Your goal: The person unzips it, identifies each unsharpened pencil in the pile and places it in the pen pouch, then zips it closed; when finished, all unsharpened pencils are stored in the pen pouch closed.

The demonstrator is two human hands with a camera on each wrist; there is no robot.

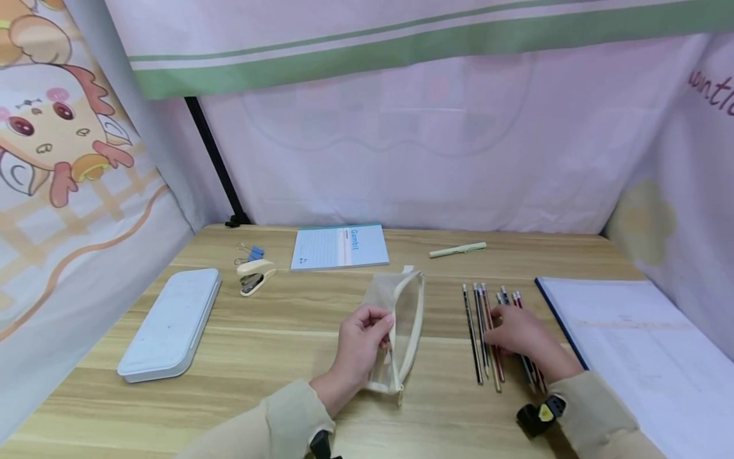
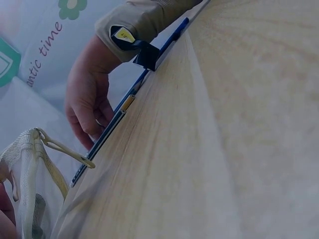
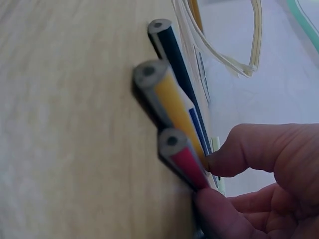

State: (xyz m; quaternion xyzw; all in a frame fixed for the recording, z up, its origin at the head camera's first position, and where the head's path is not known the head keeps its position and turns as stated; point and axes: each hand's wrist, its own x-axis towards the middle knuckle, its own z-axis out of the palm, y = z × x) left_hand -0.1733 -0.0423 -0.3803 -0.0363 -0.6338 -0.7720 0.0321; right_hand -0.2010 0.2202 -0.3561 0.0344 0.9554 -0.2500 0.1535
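My left hand [image 1: 362, 338] pinches one edge of a pale mesh zip pouch [image 1: 410, 331], whose mouth gapes open on the table. Several pencils [image 1: 473, 338] lie side by side to the right of the pouch, white erasers toward the far side. Over them is my right hand [image 1: 518, 331], its thumb and fingers pinching some of the pencils. In the right wrist view, the thumb [image 3: 249, 149] meets a yellow-sided pencil [image 3: 174, 102] and a finger touches a red-sided pencil [image 3: 184, 159]. More pencils [image 1: 533, 373] lie partly hidden under that hand.
A white pencil case [image 1: 172, 322] lies at left, near a cream stapler [image 1: 255, 275] and blue binder clips [image 1: 255, 253]. Toward the back are a notebook [image 1: 338, 247] and a pale green pen [image 1: 457, 250]. A blue-edged folder with papers [image 1: 631, 344] lies at right.
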